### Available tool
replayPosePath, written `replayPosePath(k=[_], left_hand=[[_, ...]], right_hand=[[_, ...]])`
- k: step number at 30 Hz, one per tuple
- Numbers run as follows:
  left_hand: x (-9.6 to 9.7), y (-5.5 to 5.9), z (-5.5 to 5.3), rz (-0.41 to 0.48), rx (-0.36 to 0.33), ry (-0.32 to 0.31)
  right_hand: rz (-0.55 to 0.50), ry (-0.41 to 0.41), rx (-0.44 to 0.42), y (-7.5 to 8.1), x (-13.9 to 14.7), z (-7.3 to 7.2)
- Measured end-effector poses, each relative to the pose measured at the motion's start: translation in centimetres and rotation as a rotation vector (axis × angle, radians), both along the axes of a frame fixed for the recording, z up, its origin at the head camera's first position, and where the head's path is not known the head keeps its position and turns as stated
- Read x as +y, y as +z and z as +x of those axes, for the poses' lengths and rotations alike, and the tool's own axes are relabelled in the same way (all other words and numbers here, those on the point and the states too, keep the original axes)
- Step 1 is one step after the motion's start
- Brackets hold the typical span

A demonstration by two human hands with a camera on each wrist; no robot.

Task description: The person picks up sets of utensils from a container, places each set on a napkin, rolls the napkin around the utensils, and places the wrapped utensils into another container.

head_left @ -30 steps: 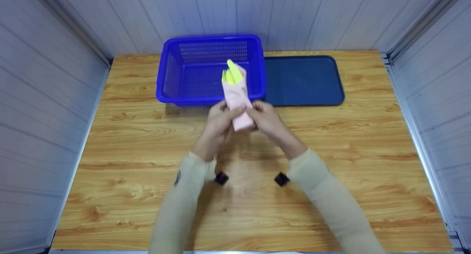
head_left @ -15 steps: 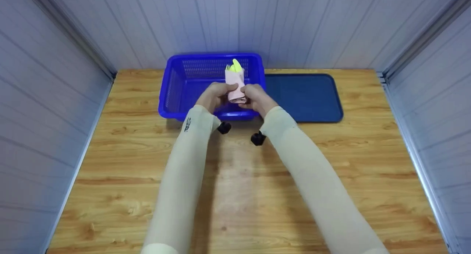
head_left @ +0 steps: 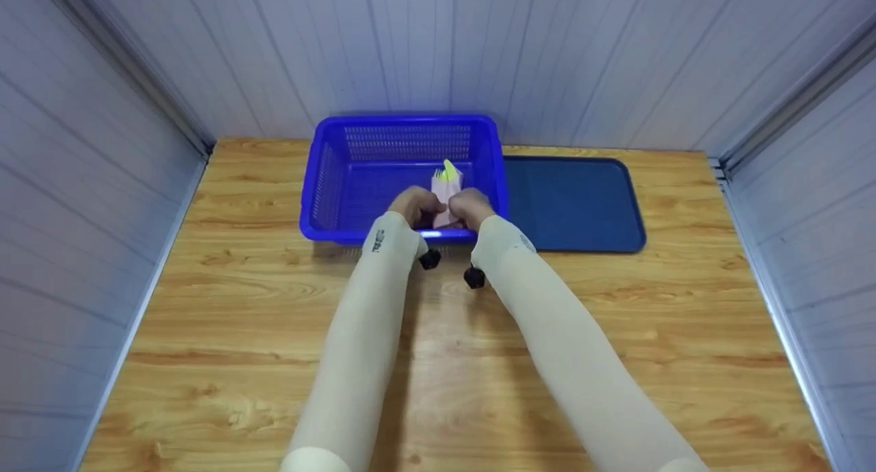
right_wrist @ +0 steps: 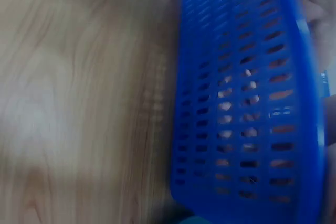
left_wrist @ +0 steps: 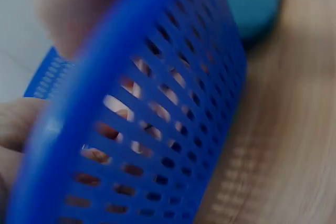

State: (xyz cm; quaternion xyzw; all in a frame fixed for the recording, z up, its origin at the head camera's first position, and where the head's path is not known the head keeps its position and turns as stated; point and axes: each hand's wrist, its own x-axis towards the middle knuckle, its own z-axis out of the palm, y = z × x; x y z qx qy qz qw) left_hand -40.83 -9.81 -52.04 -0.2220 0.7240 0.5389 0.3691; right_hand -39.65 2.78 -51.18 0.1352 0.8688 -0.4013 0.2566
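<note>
A pale pink napkin roll (head_left: 447,197) with a yellow-green fork and knife (head_left: 449,170) poking from its far end is held low inside the blue plastic basket (head_left: 404,119), toward its right front. My left hand (head_left: 415,204) grips the napkin from the left, while my right hand (head_left: 471,206) grips it from the right. In the left wrist view the basket's slotted wall (left_wrist: 173,108) covers most of the fingers, and pink shows through the slots. The right wrist view also has the basket wall (right_wrist: 236,108) in front of the hand.
A dark blue rectangular tray (head_left: 571,204) lies against the basket's right side. Both stand at the back of the wood-grain table (head_left: 438,362), near the white panel wall (head_left: 438,48). Side walls close off left and right.
Both hands have carried the napkin roll forward from in front of the basket, over its front rim, then down inside. The camera view has shifted too.
</note>
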Motion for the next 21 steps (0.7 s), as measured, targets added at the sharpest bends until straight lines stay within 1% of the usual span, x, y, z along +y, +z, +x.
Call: replayPosePath(k=[2,3,5,6,9,11,13,15,18,21], left_hand=[[0.5,-0.1,-0.1,-0.050,0.048,-0.020],[0.7,-0.1,-0.2,-0.099,0.077,-0.029],[1.2,-0.2,-0.4,-0.199,0.151,-0.051],[1.4,-0.2,-0.6,-0.258,0.185,-0.050],[1.9,-0.5,-0.1,-0.422,0.283,-0.038],[2.1,-0.5,0.2,-0.503,0.342,-0.051],[2.3,-0.5,0.5,-0.553,0.391,-0.068],[2.4,-0.5,0.7,-0.593,0.441,-0.094],[2.5,-0.4,0.7,-0.592,0.500,-0.101],[2.5,-0.3,0.6,-0.597,0.525,-0.126]], right_hand=[[0.085,0.043,-0.016,0.1,0.2,-0.1],[0.115,0.059,-0.026,0.1,0.4,-0.1],[0.186,0.114,-0.017,0.3,0.4,-0.2],[0.206,0.134,-0.002,0.5,0.4,-0.3],[0.286,0.182,0.064,0.3,0.2,0.0],[0.328,0.170,0.103,0.0,0.0,0.1],[0.380,0.165,0.142,-0.3,-0.2,0.1],[0.435,0.168,0.202,-0.7,-0.4,-0.2],[0.499,0.194,0.295,-1.3,-0.7,-0.6],[0.493,0.198,0.340,-1.6,-1.0,-0.9]])
